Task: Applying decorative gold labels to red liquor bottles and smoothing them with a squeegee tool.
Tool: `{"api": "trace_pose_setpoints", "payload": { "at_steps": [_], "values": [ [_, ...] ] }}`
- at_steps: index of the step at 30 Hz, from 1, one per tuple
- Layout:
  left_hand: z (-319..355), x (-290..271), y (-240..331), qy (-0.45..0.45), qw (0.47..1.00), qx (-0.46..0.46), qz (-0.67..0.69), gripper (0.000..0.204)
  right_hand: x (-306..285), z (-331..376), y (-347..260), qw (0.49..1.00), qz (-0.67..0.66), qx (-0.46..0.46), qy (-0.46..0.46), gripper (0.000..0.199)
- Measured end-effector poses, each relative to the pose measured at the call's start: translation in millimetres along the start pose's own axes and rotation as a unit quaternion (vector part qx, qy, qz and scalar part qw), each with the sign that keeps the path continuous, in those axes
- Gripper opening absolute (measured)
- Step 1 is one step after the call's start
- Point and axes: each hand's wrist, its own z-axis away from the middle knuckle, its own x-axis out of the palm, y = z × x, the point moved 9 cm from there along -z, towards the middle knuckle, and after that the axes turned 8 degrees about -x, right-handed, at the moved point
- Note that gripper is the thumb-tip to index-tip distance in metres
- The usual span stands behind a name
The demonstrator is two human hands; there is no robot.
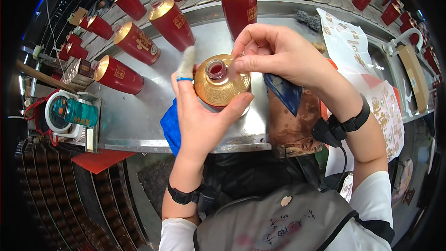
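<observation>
The left hand (200, 111) grips a bottle (222, 83) with a glossy gold embossed shoulder and a short red neck, held over the steel table (139, 116) in front of the person. Its mouth is open; the contents cannot be made out. The right hand (274, 51) pinches at the neck's rim with narrow fingertips. A white cot covers one left finger. Red bottles (134, 42) with gold shoulders lie and stand behind. A blue cloth (171, 128) lies under the left hand, and label sheets (385, 111) lie at right.
</observation>
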Motion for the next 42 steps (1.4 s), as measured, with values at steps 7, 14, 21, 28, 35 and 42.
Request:
{"api": "trace_pose_setpoints", "payload": {
  "at_steps": [7,14,21,28,35,42],
  "values": [
    [-4.0,2.0,-1.2,-0.108,0.965,-0.011,0.240,0.097,1.9,9.5,-4.8,0.999,0.012,0.010,0.028,0.015],
    [0.5,12.8,-5.0,-0.085,0.958,-0.051,0.270,0.079,3.3,14.6,1.5,0.998,-0.022,0.029,0.052,0.014],
    [-0.5,13.7,-5.5,-0.074,0.956,-0.048,0.281,0.084,3.0,14.5,2.3,0.998,-0.027,0.016,0.048,0.014],
    [-0.2,11.4,-3.4,-0.065,0.982,-0.031,0.174,0.105,-1.6,9.5,2.9,0.999,-0.002,-0.011,0.038,0.019],
    [-4.3,-4.5,8.4,-0.037,0.995,0.048,-0.085,0.115,-3.7,6.1,-1.1,0.999,0.044,-0.006,-0.007,0.019],
    [-4.9,2.1,5.8,-0.152,0.972,0.008,0.181,0.101,4.9,19.2,-0.8,1.000,0.024,0.008,0.007,0.015]
  ]
}}
